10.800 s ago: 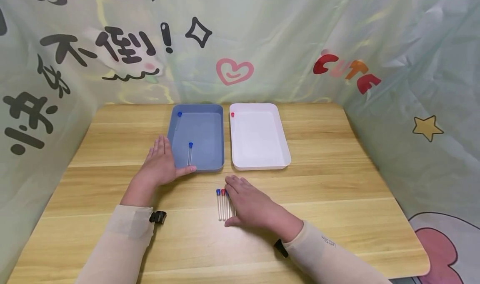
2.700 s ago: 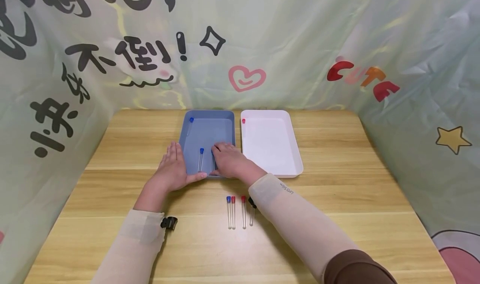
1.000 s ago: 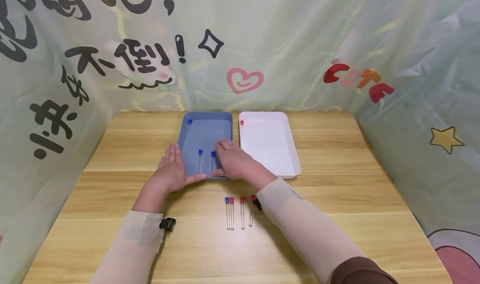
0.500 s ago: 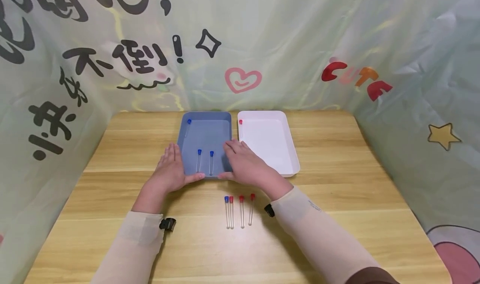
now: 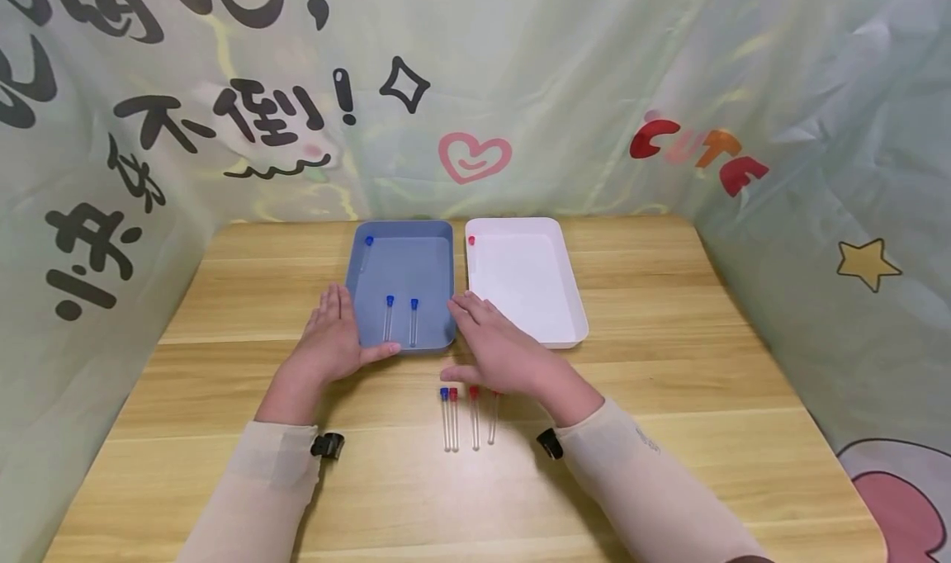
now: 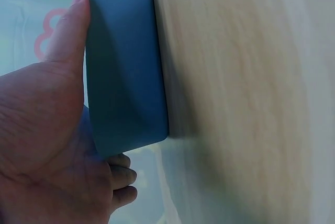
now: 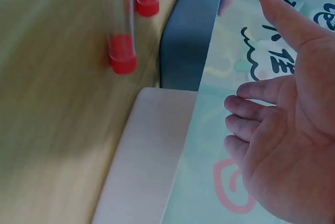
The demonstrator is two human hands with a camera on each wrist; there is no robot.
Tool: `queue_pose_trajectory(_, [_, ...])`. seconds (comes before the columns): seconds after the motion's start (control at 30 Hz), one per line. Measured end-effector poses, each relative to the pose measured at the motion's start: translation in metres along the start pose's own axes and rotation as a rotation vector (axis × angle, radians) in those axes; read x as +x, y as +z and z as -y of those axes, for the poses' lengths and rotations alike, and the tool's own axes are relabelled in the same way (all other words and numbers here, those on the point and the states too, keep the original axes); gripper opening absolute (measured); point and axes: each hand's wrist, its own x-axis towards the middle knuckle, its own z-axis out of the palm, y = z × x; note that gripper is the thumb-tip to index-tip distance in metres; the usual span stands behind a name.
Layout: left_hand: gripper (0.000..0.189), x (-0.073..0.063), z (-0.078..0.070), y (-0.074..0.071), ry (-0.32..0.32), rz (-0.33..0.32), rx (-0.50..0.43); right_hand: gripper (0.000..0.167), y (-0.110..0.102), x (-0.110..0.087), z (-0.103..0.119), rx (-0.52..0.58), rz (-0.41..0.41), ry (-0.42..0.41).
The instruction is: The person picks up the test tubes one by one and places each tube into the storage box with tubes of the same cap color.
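Note:
My left hand (image 5: 327, 340) lies against the front-left corner of the blue-grey tray (image 5: 431, 274), fingers straight along its side. In the left wrist view its thumb (image 6: 70, 30) rests along the rim. Two blue-capped test tubes (image 5: 413, 325) lie side by side near the tray's front; another blue-capped tube (image 5: 368, 243) lies at the back left. My right hand (image 5: 505, 352), fingers extended and holding nothing, hovers between the trays and a row of test tubes on the table. That row has one blue-capped tube (image 5: 446, 423) and three red-capped tubes (image 5: 475, 423); the hand partly covers the rightmost cap.
A white tray (image 5: 527, 274) stands right of the blue-grey one, with a red-capped tube (image 5: 471, 241) at its back left. The wooden table (image 5: 654, 365) is enclosed by a printed cloth (image 5: 550, 76) at the back and sides.
My right hand has let go of the second blue-capped tube at the tray's front and drawn back toward the row of tubes. Left hand stays at the tray corner.

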Motion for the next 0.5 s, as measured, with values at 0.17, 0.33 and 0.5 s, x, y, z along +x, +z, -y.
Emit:
queue_pose_trajectory(0.17, [0.14,-0.001,0.0,0.002,-0.006,-0.003,0.003,0.113,0.007,-0.011,0.003,-0.001,0.008,-0.041])
queue_pose_trajectory(0.33, [0.139,-0.003,-0.001,0.002,-0.004,-0.005,0.007,0.118,0.014,-0.026,0.01,0.001,0.025,-0.07])
queue_pose_trajectory(0.5, [0.138,-0.003,-0.003,0.001,-0.002,-0.001,0.011,0.122,0.019,-0.04,0.018,-0.031,0.032,-0.114])
